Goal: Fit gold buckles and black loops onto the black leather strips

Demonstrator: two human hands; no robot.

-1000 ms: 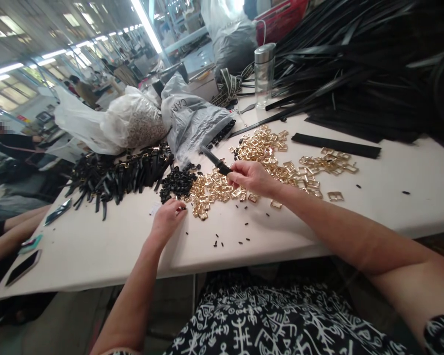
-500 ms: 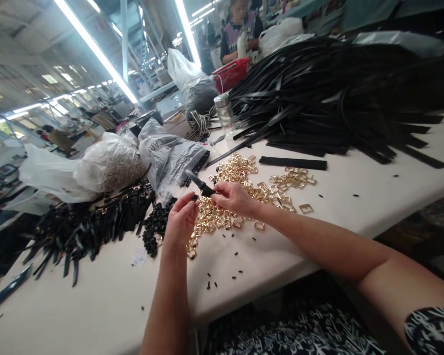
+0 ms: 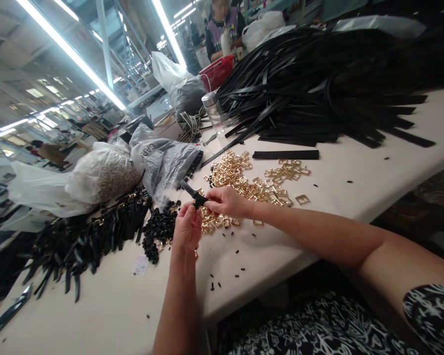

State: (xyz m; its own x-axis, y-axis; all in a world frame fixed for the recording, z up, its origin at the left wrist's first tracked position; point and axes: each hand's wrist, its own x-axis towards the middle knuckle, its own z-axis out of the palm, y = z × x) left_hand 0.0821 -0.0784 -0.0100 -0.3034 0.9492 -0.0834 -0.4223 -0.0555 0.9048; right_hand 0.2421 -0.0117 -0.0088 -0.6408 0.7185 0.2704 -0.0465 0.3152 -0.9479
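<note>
A short black strap [image 3: 189, 189] points up and left from between my hands. My right hand [image 3: 224, 201] is closed round its lower end. My left hand [image 3: 188, 224] pinches at the same end, its fingertips meeting a small black piece that is mostly hidden. Under and behind both hands spreads a heap of gold buckles [image 3: 231, 170]. Beside my left hand lies a pile of small black loops [image 3: 159, 227].
Many black straps [image 3: 103, 222] lie at the left, with filled plastic bags [image 3: 103, 172] behind. A clear bottle [image 3: 213, 111] stands near long black strips [image 3: 299, 88]. Scissors or a blade [image 3: 11, 310] rest at the left edge. A person sits beyond a red basket [image 3: 217, 71].
My left hand has come up against the strap end held in my right hand, closing the gap between them. The whole view has shifted slightly.
</note>
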